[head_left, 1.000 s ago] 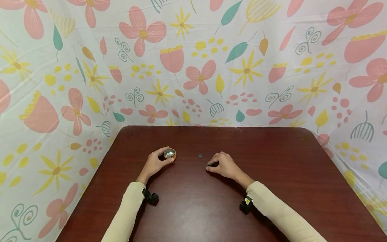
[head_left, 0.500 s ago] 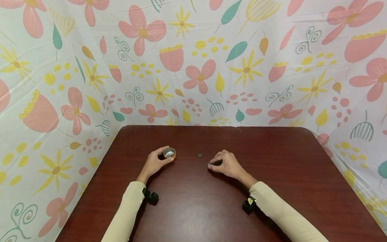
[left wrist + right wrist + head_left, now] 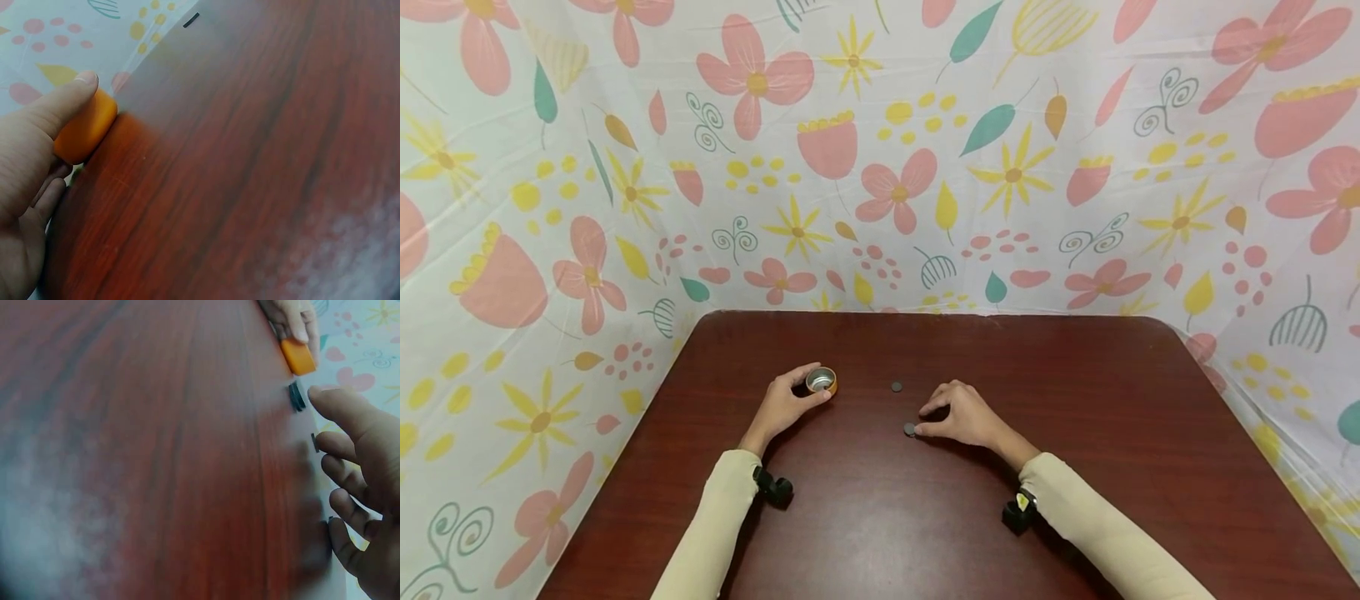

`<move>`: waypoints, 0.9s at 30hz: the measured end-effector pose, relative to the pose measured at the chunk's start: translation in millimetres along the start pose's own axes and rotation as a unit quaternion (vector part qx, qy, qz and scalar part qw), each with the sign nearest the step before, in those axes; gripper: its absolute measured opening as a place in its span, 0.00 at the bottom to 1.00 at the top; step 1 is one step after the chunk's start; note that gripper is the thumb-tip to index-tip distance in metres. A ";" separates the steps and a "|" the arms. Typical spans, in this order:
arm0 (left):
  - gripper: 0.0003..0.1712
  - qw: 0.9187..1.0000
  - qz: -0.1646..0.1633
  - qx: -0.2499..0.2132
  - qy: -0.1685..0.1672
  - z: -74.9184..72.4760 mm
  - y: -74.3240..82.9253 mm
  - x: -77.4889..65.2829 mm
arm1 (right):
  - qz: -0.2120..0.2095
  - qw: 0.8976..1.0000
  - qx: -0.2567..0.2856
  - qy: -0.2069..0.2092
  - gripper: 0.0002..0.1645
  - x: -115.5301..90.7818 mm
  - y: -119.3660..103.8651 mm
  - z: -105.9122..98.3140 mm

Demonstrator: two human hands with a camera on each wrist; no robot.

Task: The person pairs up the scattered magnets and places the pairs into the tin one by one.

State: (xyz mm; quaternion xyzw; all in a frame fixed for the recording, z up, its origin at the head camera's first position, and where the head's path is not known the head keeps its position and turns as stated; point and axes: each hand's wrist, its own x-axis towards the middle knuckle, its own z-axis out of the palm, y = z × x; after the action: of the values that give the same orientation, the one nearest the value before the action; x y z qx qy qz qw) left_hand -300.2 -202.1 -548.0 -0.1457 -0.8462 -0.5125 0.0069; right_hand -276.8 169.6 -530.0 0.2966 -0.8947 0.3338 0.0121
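Observation:
My left hand (image 3: 786,406) holds a small round tin (image 3: 832,387), orange outside and silvery inside, on the table between thumb and fingers. In the left wrist view the thumb lies along the orange wall of the tin (image 3: 90,128). My right hand (image 3: 962,414) has its thumb and fingers parted. Just off its thumb tip lies a dark grey coin-like disc (image 3: 910,429), which looks thick or doubled in the right wrist view (image 3: 297,397); whether the thumb touches it I cannot tell. A second small dark disc (image 3: 897,387) lies flat between the hands, farther back.
The reddish-brown wooden table (image 3: 865,517) has rounded far corners. A white cloth (image 3: 895,108) with a flower print hangs behind it and at both sides. Each wrist wears a black camera mount (image 3: 772,487).
Half a second ago my right fingertips pinched a small grey disc. Now the fingers are spread and a disc lies on the table by the thumb. The left hand and tin have stayed put.

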 end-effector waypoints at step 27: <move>0.41 1.000 -0.010 0.007 0.001 -0.1 2.2 -2.1 | -0.009 1.000 -0.017 -0.008 0.07 0.9 -6.2 5.0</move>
State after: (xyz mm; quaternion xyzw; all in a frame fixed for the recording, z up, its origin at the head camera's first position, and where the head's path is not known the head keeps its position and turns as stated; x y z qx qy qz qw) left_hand -297.7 -201.7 -546.3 -0.1369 -0.8511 -0.5068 0.0035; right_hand -273.3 162.4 -530.0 0.3069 -0.8976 0.3162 0.0133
